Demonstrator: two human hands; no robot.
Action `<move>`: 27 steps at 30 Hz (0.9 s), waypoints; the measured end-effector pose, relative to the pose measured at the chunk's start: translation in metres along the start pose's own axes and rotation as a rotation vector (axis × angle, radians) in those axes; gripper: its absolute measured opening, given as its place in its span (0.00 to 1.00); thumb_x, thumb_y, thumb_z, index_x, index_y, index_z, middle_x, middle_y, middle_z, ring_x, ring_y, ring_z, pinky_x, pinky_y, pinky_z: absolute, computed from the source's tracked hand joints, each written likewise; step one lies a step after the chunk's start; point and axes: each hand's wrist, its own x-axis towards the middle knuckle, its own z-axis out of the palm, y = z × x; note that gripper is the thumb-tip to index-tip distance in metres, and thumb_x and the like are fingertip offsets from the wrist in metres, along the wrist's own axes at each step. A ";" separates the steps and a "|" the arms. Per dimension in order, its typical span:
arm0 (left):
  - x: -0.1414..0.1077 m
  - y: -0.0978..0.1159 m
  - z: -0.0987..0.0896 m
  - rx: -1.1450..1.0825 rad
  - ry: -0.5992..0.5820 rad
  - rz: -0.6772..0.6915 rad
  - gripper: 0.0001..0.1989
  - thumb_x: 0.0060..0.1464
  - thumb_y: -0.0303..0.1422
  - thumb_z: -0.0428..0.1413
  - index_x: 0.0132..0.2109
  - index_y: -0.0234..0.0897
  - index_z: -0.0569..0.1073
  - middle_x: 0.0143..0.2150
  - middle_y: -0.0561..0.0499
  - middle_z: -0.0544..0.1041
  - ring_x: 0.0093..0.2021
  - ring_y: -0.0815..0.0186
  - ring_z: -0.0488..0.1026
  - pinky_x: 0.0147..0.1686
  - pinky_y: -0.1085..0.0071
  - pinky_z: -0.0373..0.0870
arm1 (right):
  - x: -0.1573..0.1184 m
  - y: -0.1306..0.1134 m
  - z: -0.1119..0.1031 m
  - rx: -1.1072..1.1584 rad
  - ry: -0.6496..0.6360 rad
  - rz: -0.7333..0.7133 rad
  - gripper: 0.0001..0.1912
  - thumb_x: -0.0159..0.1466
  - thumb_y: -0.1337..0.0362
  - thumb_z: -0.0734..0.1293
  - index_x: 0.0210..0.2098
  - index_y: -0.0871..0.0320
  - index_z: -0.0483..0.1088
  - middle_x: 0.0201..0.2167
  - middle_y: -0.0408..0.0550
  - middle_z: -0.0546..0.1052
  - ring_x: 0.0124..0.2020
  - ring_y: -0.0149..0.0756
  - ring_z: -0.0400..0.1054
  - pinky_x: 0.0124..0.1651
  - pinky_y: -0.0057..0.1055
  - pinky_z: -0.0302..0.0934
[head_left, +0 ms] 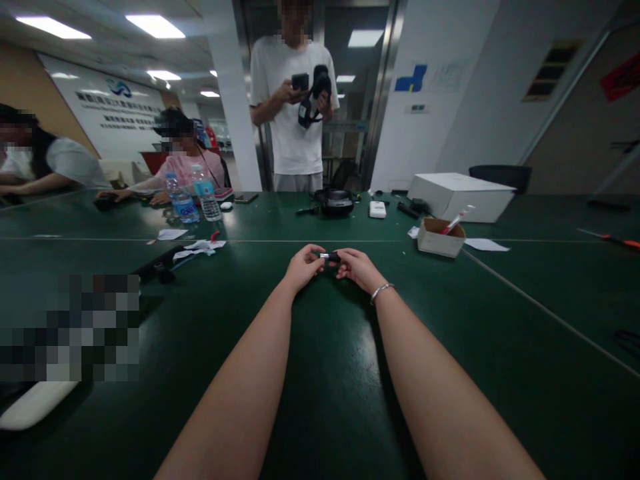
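Note:
Out over the green table (330, 387), my two hands meet at a small black-and-silver object (330, 257), slim and short like a lipstick tube; its exact kind is too small to make out. My left hand (304, 268) pinches its silver end between thumb and fingers. On the black end, the fingers of my right hand (359, 268) are closed, hiding part of it. A silver bracelet (382, 292) circles my right wrist. The object lies roughly level, held just above the tabletop.
Ahead sit a black device (334, 202), a small white box (377, 210) and a cardboard tray (441, 241) beside a large white box (460, 197). Two water bottles (205, 193) stand at the left. A person (297, 107) stands opposite; two others sit left. A screwdriver (617, 240) lies right.

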 end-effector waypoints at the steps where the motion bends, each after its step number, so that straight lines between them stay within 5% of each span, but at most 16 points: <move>1: 0.001 -0.002 0.000 -0.001 0.001 -0.003 0.10 0.51 0.30 0.58 0.43 0.35 0.72 0.28 0.53 0.73 0.27 0.72 0.72 0.24 0.79 0.64 | 0.000 0.000 0.000 0.001 -0.001 0.001 0.03 0.65 0.68 0.65 0.38 0.62 0.69 0.23 0.48 0.77 0.16 0.25 0.65 0.22 0.25 0.69; 27: 0.007 -0.010 0.000 0.116 0.080 -0.056 0.08 0.51 0.34 0.60 0.37 0.34 0.75 0.31 0.49 0.76 0.28 0.69 0.70 0.27 0.74 0.68 | 0.003 0.004 -0.002 -0.011 -0.007 -0.011 0.04 0.63 0.71 0.67 0.39 0.61 0.70 0.26 0.45 0.76 0.16 0.23 0.64 0.22 0.25 0.69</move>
